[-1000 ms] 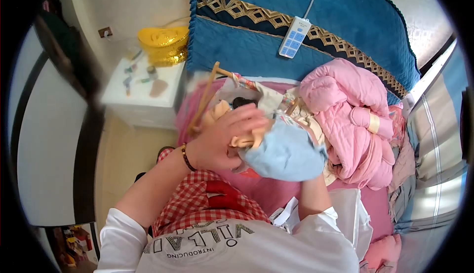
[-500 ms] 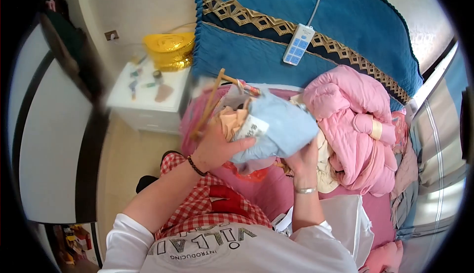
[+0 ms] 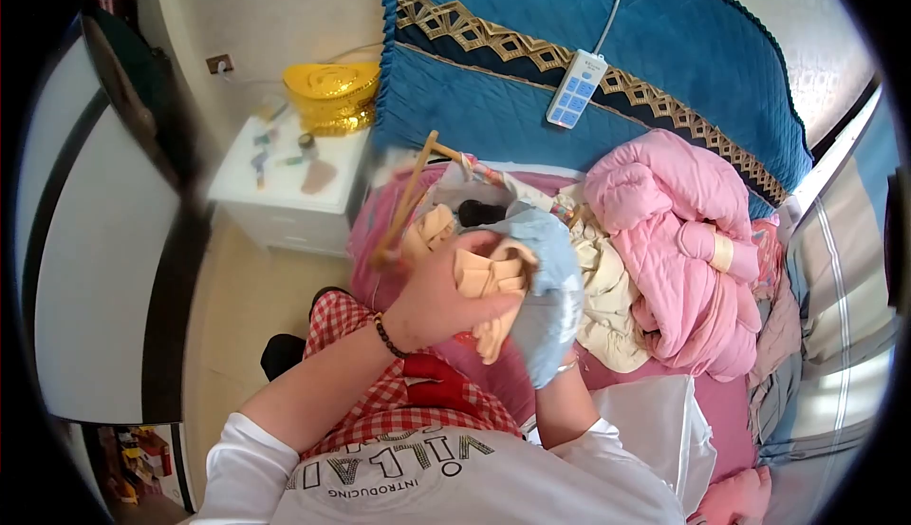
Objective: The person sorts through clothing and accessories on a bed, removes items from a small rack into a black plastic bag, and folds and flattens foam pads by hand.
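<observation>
Nightstand (image 3: 302, 226) left of headboard (image 3: 664, 31)

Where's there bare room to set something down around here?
Bare floor lies between the white-and-black panel and nightstand; a narrow pink bed strip between white material and grey cloth. Crowded: around the blue garment and pink quilt.

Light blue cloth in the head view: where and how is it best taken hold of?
Probably by its right-hand edge, pinched from the right: there the light blue cloth hangs in soft folds, while the left hand and ruffled peach cloth crowd its left. The right wrist comes up beneath, its hand hidden, so I can't tell its grip.
</observation>
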### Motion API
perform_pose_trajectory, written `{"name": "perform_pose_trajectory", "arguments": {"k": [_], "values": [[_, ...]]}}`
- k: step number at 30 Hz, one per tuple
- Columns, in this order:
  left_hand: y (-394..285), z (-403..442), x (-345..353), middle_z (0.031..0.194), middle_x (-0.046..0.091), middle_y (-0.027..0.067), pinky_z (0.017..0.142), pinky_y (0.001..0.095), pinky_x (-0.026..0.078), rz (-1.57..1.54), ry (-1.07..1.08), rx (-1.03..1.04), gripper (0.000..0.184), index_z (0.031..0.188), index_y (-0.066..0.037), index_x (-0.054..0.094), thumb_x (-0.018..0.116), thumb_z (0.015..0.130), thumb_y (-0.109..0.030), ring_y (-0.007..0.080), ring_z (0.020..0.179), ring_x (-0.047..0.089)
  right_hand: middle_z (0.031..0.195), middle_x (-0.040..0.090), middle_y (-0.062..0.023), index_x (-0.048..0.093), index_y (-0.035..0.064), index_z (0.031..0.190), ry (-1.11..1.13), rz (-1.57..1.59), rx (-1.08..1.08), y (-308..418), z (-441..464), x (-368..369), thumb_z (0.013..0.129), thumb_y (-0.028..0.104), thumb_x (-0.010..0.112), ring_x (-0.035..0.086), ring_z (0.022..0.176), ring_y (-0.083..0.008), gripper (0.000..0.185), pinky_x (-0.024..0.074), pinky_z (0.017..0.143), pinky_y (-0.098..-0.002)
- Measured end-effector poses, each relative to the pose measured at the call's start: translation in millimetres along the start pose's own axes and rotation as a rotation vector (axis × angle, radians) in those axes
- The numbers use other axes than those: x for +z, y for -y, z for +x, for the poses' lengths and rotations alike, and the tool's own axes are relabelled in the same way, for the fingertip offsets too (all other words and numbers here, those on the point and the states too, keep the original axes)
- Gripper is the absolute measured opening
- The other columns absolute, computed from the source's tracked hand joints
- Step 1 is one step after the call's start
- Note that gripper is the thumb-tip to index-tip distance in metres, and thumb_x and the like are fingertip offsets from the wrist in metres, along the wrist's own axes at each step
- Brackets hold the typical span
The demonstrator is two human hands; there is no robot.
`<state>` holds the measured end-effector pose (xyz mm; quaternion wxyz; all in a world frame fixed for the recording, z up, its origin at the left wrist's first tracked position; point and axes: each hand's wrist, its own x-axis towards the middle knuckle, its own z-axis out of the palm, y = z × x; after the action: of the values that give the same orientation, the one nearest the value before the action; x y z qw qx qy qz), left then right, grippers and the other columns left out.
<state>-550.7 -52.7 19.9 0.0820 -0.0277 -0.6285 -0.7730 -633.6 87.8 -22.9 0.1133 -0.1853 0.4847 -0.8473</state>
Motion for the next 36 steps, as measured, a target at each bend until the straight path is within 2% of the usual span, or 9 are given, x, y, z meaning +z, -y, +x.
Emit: {"name": "perform_pose_trajectory", "arguments": {"k": [4, 6, 7, 12, 17, 19, 23, 31, 36], "values": [[1, -6, 5, 0.1, 0.06, 0.0163, 0.078, 0.0282, 0.047, 0.535, -0.167, 0.054, 0.042, 0.111, 0.001, 0.055, 0.065, 0.071, -0.011, 0.018, 0.09, 0.06, 0.107, 0.057, -0.0043, 0.053, 0.0057, 0.108, -0.007, 0.41, 0.114, 27, 2, 24, 0.091, 0.013, 0.047, 0.053, 0.1, -0.0157, 0.02, 0.0441, 0.087, -0.029], [-8, -1, -8, 0.101, 0.06, 0.0146, 0.078, 0.028, 0.047, 0.439, -0.201, -0.021, 0.038, 0.11, 0.001, 0.056, 0.062, 0.073, -0.009, 0.0168, 0.091, 0.059, 0.107, 0.057, -0.0066, 0.051, 0.0034, 0.112, 0.054, -1.2, -0.726, 44, 8, 21, 0.091, 0.017, 0.046, 0.055, 0.095, -0.0183, 0.025, 0.0452, 0.086, -0.0305], [-11, 2, -17, 0.103, 0.06, 0.0129, 0.079, 0.0277, 0.048, 0.345, -0.235, -0.104, 0.035, 0.109, 0.001, 0.056, 0.058, 0.075, -0.007, 0.0156, 0.091, 0.059, 0.108, 0.057, -0.0077, 0.051, 0.0025, 0.112, 0.046, -1.318, -0.849, 50, 10, 13, 0.092, 0.017, 0.046, 0.055, 0.096, -0.0193, 0.026, 0.0452, 0.086, -0.0312], [4, 26, -56, 0.098, 0.061, 0.0071, 0.075, 0.026, 0.049, -0.089, -0.317, 0.072, 0.03, 0.108, 0.002, 0.056, 0.052, 0.078, -0.001, 0.0136, 0.087, 0.059, 0.111, 0.056, -0.013, 0.05, -0.0019, 0.115, -0.232, 0.102, -0.081, 40, 32, -103, 0.094, 0.02, 0.043, 0.057, 0.098, -0.0241, 0.031, 0.0455, 0.089, -0.0347], [95, 47, -107, 0.101, 0.061, 0.0079, 0.074, 0.0286, 0.05, 0.463, -0.381, -0.196, 0.035, 0.114, 0.002, 0.05, 0.054, 0.081, -0.008, 0.0156, 0.089, 0.061, 0.114, 0.057, -0.0193, 0.049, -0.0062, 0.118, 0.095, 0.321, 0.044, 17, 26, -150, 0.096, 0.021, 0.038, 0.057, 0.104, -0.0289, 0.036, 0.046, 0.092, -0.0387], [51, 34, -70, 0.108, 0.059, 0.0137, 0.086, 0.036, 0.046, 0.546, -0.318, -0.125, 0.044, 0.117, 0.003, 0.048, 0.06, 0.078, -0.012, 0.0238, 0.1, 0.058, 0.113, 0.058, -0.0176, 0.049, -0.0059, 0.118, -0.496, 0.097, 0.187, 4, 37, -131, 0.096, 0.02, 0.039, 0.059, 0.101, -0.0273, 0.036, 0.0472, 0.09, -0.0374], [48, 27, -50, 0.123, 0.047, 0.0224, 0.1, 0.0424, 0.033, 1.033, -0.334, 0.379, 0.064, 0.119, 0.004, 0.045, 0.071, 0.065, -0.017, 0.036, 0.119, 0.042, 0.112, 0.059, -0.0152, 0.049, -0.004, 0.119, -0.505, 0.267, 0.28, -9, 54, -117, 0.095, 0.019, 0.041, 0.059, 0.1, -0.026, 0.034, 0.0483, 0.089, -0.037], [46, 46, -1, 0.134, 0.037, 0.0227, 0.105, 0.0431, 0.027, 0.885, -0.016, 0.19, 0.09, 0.131, 0.002, 0.036, 0.078, 0.061, -0.035, 0.0389, 0.127, 0.033, 0.109, 0.059, -0.0042, 0.054, 0.0122, 0.117, 0.096, 1.047, 0.337, 0, 54, -67, 0.085, 0.03, 0.052, 0.056, 0.096, -0.0189, 0.037, 0.0456, 0.056, -0.0265], [45, 41, -25, 0.135, 0.036, 0.023, 0.106, 0.0404, 0.027, 0.958, 0.017, 0.245, 0.098, 0.137, 0.0, 0.026, 0.08, 0.061, -0.027, 0.0348, 0.129, 0.032, 0.125, 0.049, -0.0089, 0.045, 0.0089, 0.125, -0.001, 1.129, 0.234, 5, 44, -84, 0.093, 0.033, 0.041, 0.048, 0.112, -0.0245, 0.041, 0.0467, 0.088, -0.0384]]}}
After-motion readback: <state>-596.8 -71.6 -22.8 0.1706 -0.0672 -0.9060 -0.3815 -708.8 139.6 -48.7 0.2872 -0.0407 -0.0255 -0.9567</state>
